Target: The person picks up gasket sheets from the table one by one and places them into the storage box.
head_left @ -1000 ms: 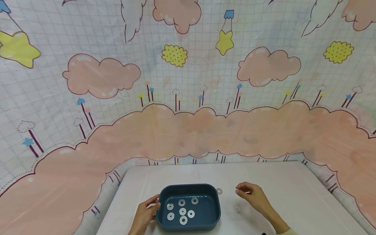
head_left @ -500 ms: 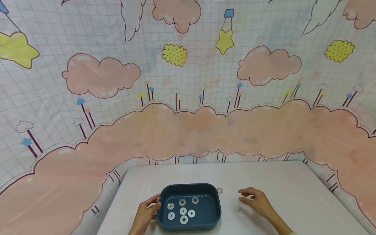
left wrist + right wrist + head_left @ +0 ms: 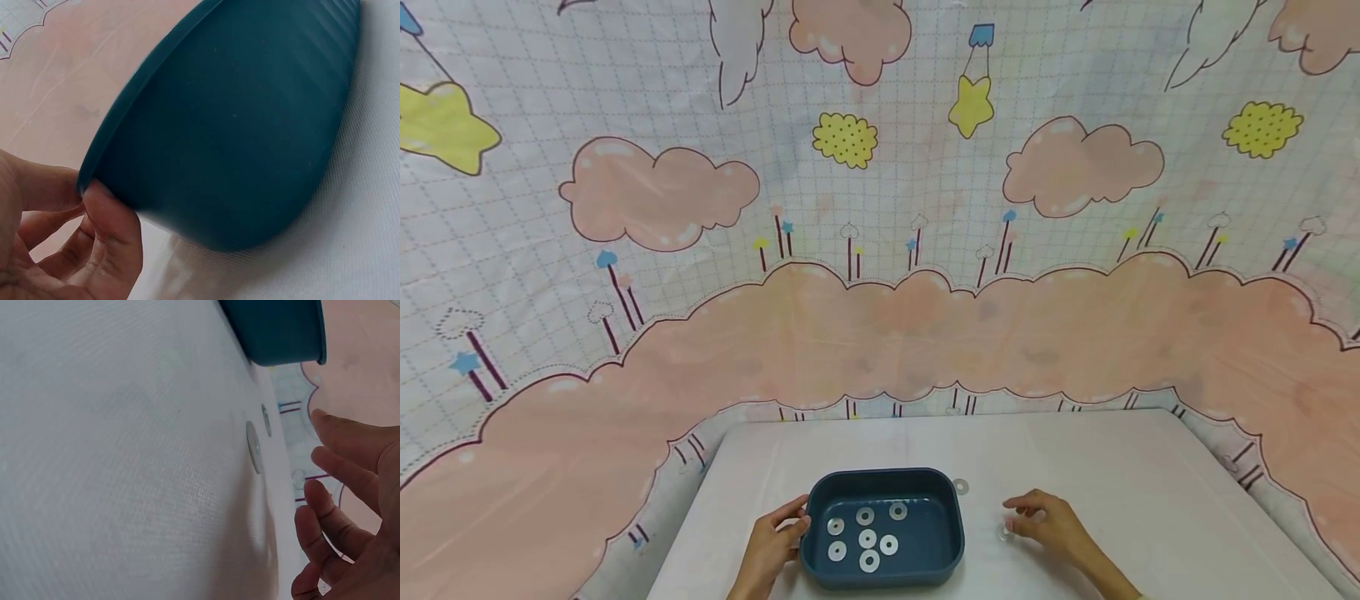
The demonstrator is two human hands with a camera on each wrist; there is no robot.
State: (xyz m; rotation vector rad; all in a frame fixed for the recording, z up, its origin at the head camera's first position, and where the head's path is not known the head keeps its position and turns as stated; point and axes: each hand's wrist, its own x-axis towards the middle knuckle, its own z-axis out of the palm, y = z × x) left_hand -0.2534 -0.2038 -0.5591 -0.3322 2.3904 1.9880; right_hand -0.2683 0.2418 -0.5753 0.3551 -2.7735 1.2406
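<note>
A dark blue rectangular tray (image 3: 928, 554) stands on the white table, with several flat washers (image 3: 867, 538) lying apart on its floor. My left hand (image 3: 767, 546) pinches the tray's left rim between thumb and fingers; the left wrist view shows that grip on the tray's edge (image 3: 125, 100). To the right of the tray, my right hand (image 3: 1051, 527) is low over the table with loosely bent fingers and nothing in them. A washer (image 3: 253, 448) lies just by its fingertips, partly covered by them in the head view.
Another washer (image 3: 962, 487) lies by the tray's far right corner. The white-covered table (image 3: 1150, 500) reaches back to a patterned cloth backdrop (image 3: 887, 333) with clouds and stars.
My right hand has come down toward the near washer and slightly left, its fingertips now overlapping it. The left hand keeps its hold on the tray, which stays in place.
</note>
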